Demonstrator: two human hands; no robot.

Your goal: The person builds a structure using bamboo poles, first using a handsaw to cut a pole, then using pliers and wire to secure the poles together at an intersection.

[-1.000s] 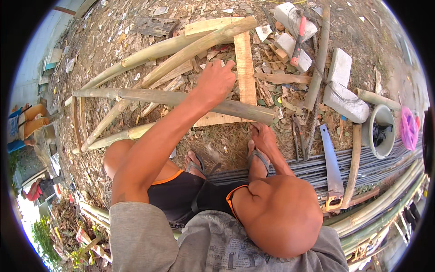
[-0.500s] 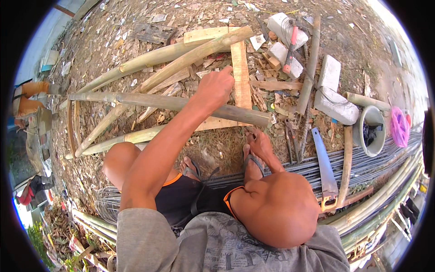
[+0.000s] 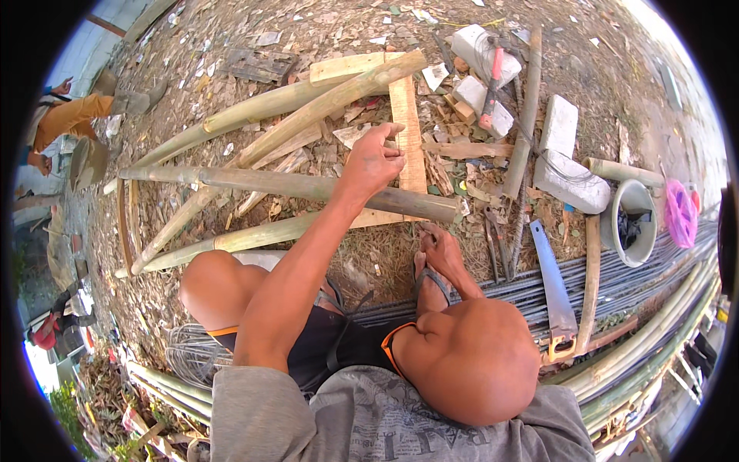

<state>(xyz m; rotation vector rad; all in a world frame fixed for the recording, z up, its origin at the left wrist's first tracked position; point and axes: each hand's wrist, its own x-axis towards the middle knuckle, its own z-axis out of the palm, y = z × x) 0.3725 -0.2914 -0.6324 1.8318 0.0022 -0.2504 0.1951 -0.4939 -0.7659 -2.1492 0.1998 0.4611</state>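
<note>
My left hand point(image 3: 375, 165) is raised above a round wooden pole point(image 3: 277, 181) and beside a pale flat board point(image 3: 406, 115). Its fingers are bent but apart, and I can make out nothing held firmly between them. Low by my right foot, my right hand point(image 3: 441, 248) has its fingers drawn together near the board's lower end and the pole's tip. Whatever it may be pinching is too small to name. A second pole point(image 3: 331, 106) crosses the board's upper end at a slant, over a further bamboo pole point(image 3: 258, 109). Another one point(image 3: 254, 233) lies under the nearer pole.
On the right lie a blue-bladed handsaw point(image 3: 553, 277), pincers point(image 3: 496, 242), a red-handled tool point(image 3: 491, 88) and wire-wrapped concrete blocks point(image 3: 566, 181). A grey bucket point(image 3: 633, 223) stands beside a purple bag point(image 3: 680, 214). Steel rods point(image 3: 608, 281) run behind the saw. At far left another person's legs point(image 3: 73, 123) show.
My left hand has lowered slightly, and its closed fingers have spread. My right hand has barely moved. At far left the other person has come further into view.
</note>
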